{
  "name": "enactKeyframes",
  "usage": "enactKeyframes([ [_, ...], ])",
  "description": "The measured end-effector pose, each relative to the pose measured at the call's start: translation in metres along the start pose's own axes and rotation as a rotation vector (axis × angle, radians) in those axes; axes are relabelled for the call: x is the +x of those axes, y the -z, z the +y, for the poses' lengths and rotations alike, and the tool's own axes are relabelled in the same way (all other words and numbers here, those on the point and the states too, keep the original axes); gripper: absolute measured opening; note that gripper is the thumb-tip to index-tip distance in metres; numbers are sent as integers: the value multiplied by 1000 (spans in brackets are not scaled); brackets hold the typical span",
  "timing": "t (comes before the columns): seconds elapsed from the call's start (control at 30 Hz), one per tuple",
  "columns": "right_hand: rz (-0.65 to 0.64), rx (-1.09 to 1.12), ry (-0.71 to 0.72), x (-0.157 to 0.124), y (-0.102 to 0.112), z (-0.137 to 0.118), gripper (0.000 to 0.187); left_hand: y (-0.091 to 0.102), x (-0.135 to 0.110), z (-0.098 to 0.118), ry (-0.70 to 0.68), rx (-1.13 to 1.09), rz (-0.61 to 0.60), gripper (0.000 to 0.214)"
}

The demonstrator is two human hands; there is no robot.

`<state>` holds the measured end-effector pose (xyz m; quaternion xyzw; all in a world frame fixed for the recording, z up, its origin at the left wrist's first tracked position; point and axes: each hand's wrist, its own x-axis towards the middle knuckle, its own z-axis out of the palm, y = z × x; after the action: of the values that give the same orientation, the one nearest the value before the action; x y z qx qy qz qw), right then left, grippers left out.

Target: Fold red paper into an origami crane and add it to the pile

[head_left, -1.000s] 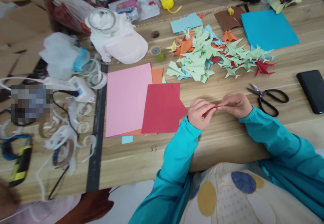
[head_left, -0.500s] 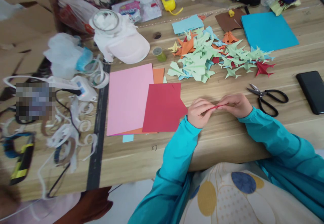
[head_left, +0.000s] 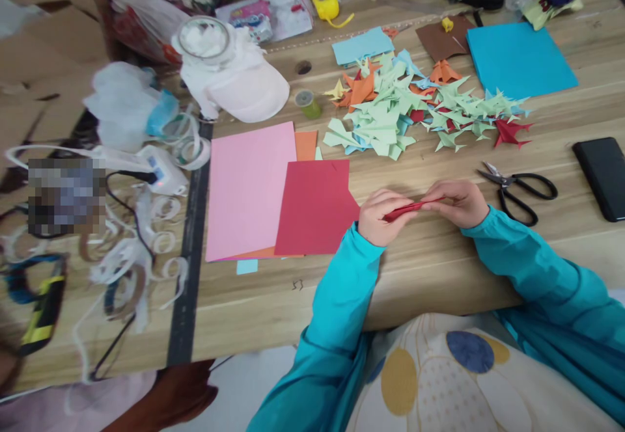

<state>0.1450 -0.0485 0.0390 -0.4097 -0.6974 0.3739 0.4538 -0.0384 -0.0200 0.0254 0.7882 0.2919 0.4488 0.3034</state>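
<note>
A narrow piece of folded red paper (head_left: pixel 406 209) is pinched between my two hands, just above the tabletop. My left hand (head_left: pixel 381 216) is closed on its left end, with the thumb along the near side. On the right end, my right hand (head_left: pixel 456 203) grips with thumb and fingertips; part of the paper is hidden behind the fingers. Left of my hands lies a stack of coloured sheets, with a red sheet (head_left: pixel 315 207) over a pink sheet (head_left: pixel 251 191). Scissors (head_left: pixel 516 188) with black handles rest to the right, their blades parted.
Beyond my hands is a heap of folded paper pieces (head_left: pixel 388 107), mostly pale green. Blue sheets (head_left: pixel 520 61) lie behind at right, a phone (head_left: pixel 603 178) at far right. A dark strip (head_left: pixel 188 276) borders tangled tape and cables. Someone's arm (head_left: pixel 170 399) shows at lower left.
The folded red paper has turned in my fingers, so more of its surface shows at my left hand. Both hands have stayed in nearly the same place.
</note>
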Motion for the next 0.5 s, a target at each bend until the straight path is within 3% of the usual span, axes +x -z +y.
enactKeyframes([
  [0.17, -13, -39, -14, 0, -2, -1, 20, -1, -1, -1, 0, -18, -49, 8],
  [0.3, -51, -51, 53, 0, -5, 3, 12, -3, -2, 0, -2, -4, -76, 9],
  [0.5, -53, -54, 17, -1, -3, 4, 13, -4, -3, 1, 70, -39, -82, 12],
])
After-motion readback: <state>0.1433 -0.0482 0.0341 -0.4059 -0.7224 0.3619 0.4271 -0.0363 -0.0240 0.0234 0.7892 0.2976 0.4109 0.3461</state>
